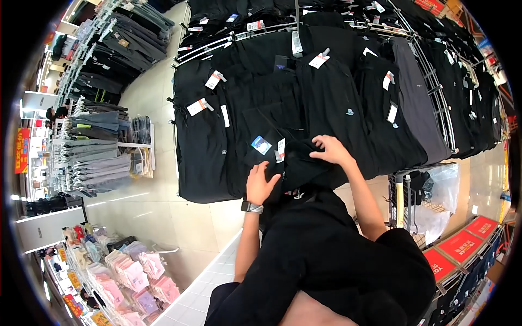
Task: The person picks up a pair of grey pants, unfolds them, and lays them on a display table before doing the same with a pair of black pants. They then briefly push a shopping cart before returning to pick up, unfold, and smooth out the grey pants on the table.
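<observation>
Black folded trousers [255, 119] lie in front of me on a rack display, with a blue-and-white label [261, 145] and a white tag [280, 150] on them. My left hand [261, 183], wearing a watch [252, 207] at the wrist, is over their near edge, thumb and fingers apart and nothing held. To the right, my right hand [333, 151] is beside a bunched black fold of cloth [299, 163]. Its fingers are curved, with a gap between thumb and fingertips; the thumb seems to touch the cloth.
More black trousers [340, 103] with tags and a dark grey pair [418, 103] lie to the right. Racks of hanging trousers [100, 146] stand at left, with pink packaged items [128, 269] below. A wire cart [402, 201] with plastic stands at right, near red signs [459, 247].
</observation>
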{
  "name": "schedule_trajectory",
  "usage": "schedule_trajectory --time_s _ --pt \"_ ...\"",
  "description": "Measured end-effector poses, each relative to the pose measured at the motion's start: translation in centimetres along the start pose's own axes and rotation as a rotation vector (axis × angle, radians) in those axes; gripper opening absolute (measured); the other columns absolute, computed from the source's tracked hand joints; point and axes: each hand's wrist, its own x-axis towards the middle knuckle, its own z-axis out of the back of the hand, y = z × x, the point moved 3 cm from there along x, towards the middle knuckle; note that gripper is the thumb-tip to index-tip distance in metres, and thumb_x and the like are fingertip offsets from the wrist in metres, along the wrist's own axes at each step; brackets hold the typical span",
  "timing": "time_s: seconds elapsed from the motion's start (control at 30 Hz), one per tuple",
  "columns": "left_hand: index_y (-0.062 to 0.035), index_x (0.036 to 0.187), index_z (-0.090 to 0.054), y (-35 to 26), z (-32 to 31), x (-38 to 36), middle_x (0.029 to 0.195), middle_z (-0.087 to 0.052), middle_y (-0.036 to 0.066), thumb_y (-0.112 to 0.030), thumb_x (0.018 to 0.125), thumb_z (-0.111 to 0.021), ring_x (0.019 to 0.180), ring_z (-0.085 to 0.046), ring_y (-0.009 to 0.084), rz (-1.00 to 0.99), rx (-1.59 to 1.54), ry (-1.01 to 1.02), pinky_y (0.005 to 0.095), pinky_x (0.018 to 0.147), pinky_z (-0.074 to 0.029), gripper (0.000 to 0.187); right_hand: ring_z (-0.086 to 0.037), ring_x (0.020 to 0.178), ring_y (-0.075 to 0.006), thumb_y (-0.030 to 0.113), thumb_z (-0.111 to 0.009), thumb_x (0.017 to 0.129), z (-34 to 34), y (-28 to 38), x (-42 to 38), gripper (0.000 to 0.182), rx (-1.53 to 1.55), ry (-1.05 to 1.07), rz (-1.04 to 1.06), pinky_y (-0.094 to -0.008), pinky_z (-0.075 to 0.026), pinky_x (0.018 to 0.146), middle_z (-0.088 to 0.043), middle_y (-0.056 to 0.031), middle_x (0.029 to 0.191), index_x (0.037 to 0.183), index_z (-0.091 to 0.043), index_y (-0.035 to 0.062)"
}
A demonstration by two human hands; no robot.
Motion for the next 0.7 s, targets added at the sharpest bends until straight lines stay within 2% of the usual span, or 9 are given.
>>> schedule_trajectory --time_s 0.07,0.13,0.23,0.33,0.43,0.5,0.6,0.7 --pt "-0.006 0.116 -0.056 -0.5 -1.1 0.2 0.1 -0.06 0.012 -0.028 0.073 -0.079 0.094 -0.06 0.0307 -0.008 0.137 -0.001 0.0392 0.079 -0.05 0.053 -0.064 0.084 -0.0289 0.022 -0.081 0.067 -1.5 -0.7 -0.2 0.046 -0.051 0.052 0.011 -0.037 -0.051 0.076 -0.066 -0.0143 0.092 0.105 -0.063 0.0028" --pt "-0.0069 0.115 -0.056 0.1 -2.9 -0.5 0.103 -0.057 0.012 -0.027 0.071 -0.079 0.099 -0.057 0.0308 0.049 0.211 0.062 0.042 0.082 -0.047 0.054 -0.063 0.084 -0.0308 0.013 -0.079 0.067 -2.7 -1.4 -1.1 0.042 -0.054 0.045 -0.021 -0.0382 -0.051 0.076 -0.065 -0.0147 0.089 0.105 -0.064 0.0039" --pt "-0.0072 0.115 -0.056 1.2 -4.5 -2.1 0.107 -0.055 0.011 -0.021 0.072 -0.076 0.103 -0.054 0.0306 0.091 0.274 0.093 0.043 0.083 -0.046 0.05 -0.064 0.083 -0.031 0.008 -0.075 0.069 -2.8 -2.1 -2.5 0.036 -0.05 0.054 -0.065 -0.0377 -0.051 0.076 -0.064 -0.0155 0.089 0.103 -0.065 0.0041" --pt "-0.0072 0.115 -0.056 2.3 -4.0 -2.7 0.106 -0.053 0.01 -0.013 0.075 -0.066 0.101 -0.053 0.0303 0.068 0.311 0.015 0.0408 0.082 -0.043 0.042 -0.063 0.088 -0.0334 0.005 -0.069 0.072 -1.4 -2.4 -3.3 0.028 -0.037 -0.038 -0.101 -0.0396 -0.051 0.079 -0.065 -0.0165 0.09 0.099 -0.07 0.0046" --pt "-0.0073 0.117 -0.056 2.8 -3.4 -3.1 0.107 -0.054 0.01 -0.02 0.077 -0.069 0.101 -0.053 0.0297 -0.006 0.21 -0.007 0.0402 0.082 -0.042 0.044 -0.063 0.088 -0.0342 0.005 -0.067 0.073 -0.4 -2.4 -3.1 0.026 -0.082 -0.043 -0.074 -0.0403 -0.05 0.079 -0.064 -0.0161 0.09 0.099 -0.071 0.0052" --pt "-0.0091 0.12 -0.057 2.1 -3.1 -3.2 0.112 -0.053 0.01 -0.031 0.075 -0.074 0.103 -0.053 0.0295 -0.03 0.182 0.047 0.0416 0.085 -0.042 0.053 -0.063 0.081 -0.0318 0.003 -0.067 0.075 -0.2 -2.4 -3.0 0.025 -0.114 -0.102 0.03 -0.0371 -0.051 0.074 -0.064 -0.0152 0.09 0.1 -0.071 0.0056" --pt "-0.0098 0.12 -0.057 1.5 -3.7 -3.3 0.114 -0.053 0.009 -0.039 0.071 -0.078 0.104 -0.051 0.0287 -0.044 0.265 0.04 0.0416 0.085 -0.041 0.061 -0.062 0.081 -0.031 0.003 -0.067 0.076 -0.3 -2.6 -3.6 0.024 -0.085 -0.131 0.037 -0.0366 -0.05 0.075 -0.064 -0.0139 0.089 0.099 -0.071 0.0057" --pt "-0.0085 0.12 -0.056 0.9 -4.2 -3.3 0.113 -0.052 0.008 -0.038 0.07 -0.079 0.104 -0.049 0.0279 -0.052 0.319 0.023 0.0411 0.085 -0.04 0.062 -0.062 0.082 -0.0303 0.003 -0.067 0.076 -0.6 -3.1 -4.8 0.023 -0.042 -0.202 0.018 -0.0365 -0.05 0.076 -0.063 -0.013 0.088 0.099 -0.071 0.0058"
